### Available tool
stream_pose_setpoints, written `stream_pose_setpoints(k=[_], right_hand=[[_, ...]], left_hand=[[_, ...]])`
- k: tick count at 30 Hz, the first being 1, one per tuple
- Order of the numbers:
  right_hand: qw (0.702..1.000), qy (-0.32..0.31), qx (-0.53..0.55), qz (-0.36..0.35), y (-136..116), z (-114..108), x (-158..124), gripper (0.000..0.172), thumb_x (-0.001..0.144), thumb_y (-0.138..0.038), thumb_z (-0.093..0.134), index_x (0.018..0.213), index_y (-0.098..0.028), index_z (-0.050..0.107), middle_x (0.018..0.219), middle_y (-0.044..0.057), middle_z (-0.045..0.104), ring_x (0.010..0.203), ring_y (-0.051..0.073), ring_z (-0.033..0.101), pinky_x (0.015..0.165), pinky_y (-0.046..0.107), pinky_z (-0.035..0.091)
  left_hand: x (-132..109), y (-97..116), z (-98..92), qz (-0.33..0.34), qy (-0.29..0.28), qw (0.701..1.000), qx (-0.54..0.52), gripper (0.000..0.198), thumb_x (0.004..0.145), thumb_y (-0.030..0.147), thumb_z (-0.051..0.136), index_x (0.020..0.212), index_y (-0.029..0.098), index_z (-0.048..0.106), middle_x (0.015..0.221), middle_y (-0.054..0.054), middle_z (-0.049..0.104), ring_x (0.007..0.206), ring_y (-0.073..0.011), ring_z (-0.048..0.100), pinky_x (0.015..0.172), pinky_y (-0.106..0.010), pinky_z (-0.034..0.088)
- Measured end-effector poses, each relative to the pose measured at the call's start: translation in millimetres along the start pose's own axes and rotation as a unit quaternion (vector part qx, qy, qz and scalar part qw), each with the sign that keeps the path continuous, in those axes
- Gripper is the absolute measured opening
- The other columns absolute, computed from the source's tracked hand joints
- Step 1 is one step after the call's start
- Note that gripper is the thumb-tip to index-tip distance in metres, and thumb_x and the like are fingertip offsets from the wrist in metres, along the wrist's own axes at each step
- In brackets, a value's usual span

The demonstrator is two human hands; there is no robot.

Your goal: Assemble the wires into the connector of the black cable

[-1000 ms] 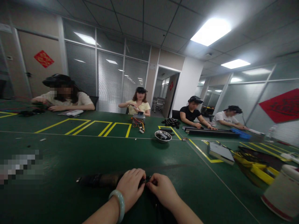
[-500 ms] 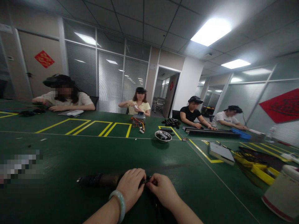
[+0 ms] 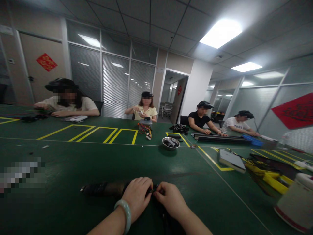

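Observation:
On the green table in front of me lies a long, dark, rounded thing [image 3: 107,188], black and brown, with a small shiny tip at its left end. Its exact kind is not clear. My left hand [image 3: 138,195], with a pale green bangle on the wrist, is closed over its right part. Close beside it, my right hand [image 3: 170,197] has thumb and finger pinched at a small black piece, mostly hidden by the fingertips. Both sets of fingertips nearly meet. Below my right hand a dark strip [image 3: 164,215] runs down towards me, hard to make out.
A metal bowl [image 3: 171,148] of dark pieces stands ahead, near a black pile [image 3: 179,128]. To the right are a grey box [image 3: 231,160], a yellow tray [image 3: 277,183] and a white container [image 3: 297,202]. Several co-workers sit across the table.
My hands and the dark thing stay almost where they were. Across the table, the hands of the person in the middle have shifted slightly.

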State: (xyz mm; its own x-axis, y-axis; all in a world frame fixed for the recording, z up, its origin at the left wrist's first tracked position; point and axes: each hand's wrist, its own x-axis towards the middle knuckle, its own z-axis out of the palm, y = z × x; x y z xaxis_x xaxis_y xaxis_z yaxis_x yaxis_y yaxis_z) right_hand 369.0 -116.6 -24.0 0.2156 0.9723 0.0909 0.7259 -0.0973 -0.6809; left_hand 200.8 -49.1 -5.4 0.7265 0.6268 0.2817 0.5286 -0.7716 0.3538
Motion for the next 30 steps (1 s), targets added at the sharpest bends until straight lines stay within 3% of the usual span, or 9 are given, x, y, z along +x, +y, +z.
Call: stream_pose_setpoints(k=[7, 14, 22, 30], right_hand=[[1.0, 0.002, 0.003, -0.004, -0.3, -0.9, -0.3, 0.006, 0.079, -0.023, 0.062, 0.077, -0.018, 0.066, 0.071, -0.001, 0.066, 0.063, 0.012, 0.056, 0.058, 0.02, 0.033], [1.0, 0.004, -0.001, -0.003, 0.6, 0.3, -0.2, 0.006, 0.078, -0.023, 0.062, 0.075, -0.018, 0.065, 0.069, -0.001, 0.066, 0.062, 0.011, 0.055, 0.057, 0.02, 0.032], [1.0, 0.005, 0.0, -0.004, -1.0, -1.0, -1.4, 0.005, 0.078, -0.022, 0.063, 0.076, -0.018, 0.065, 0.07, -0.001, 0.066, 0.063, 0.012, 0.055, 0.057, 0.021, 0.033], [1.0, 0.003, 0.0, -0.004, 1.4, 0.3, -0.2, 0.007, 0.079, -0.024, 0.062, 0.077, -0.019, 0.065, 0.07, -0.001, 0.066, 0.062, 0.012, 0.055, 0.056, 0.021, 0.032]], left_hand=[[0.4, -0.6, -0.2, 0.009, 0.002, 1.0, 0.003, 0.016, 0.079, 0.015, 0.049, 0.09, 0.024, 0.057, 0.102, -0.001, 0.061, 0.099, -0.0208, 0.054, 0.094, -0.039, 0.037], [-0.6, -4.0, 3.0, 0.033, 0.026, 0.999, 0.011, 0.015, 0.082, 0.016, 0.051, 0.089, 0.026, 0.058, 0.105, 0.001, 0.061, 0.108, -0.0184, 0.053, 0.111, -0.044, 0.023], [-0.5, -4.5, 3.9, 0.028, 0.031, 0.999, 0.004, 0.017, 0.08, 0.016, 0.053, 0.093, 0.026, 0.058, 0.102, 0.001, 0.062, 0.102, -0.0184, 0.055, 0.109, -0.043, 0.027], [-0.5, -6.3, 3.1, 0.043, 0.026, 0.999, -0.014, 0.018, 0.08, 0.013, 0.052, 0.088, 0.028, 0.058, 0.102, 0.004, 0.062, 0.107, -0.0173, 0.054, 0.11, -0.043, 0.024]])
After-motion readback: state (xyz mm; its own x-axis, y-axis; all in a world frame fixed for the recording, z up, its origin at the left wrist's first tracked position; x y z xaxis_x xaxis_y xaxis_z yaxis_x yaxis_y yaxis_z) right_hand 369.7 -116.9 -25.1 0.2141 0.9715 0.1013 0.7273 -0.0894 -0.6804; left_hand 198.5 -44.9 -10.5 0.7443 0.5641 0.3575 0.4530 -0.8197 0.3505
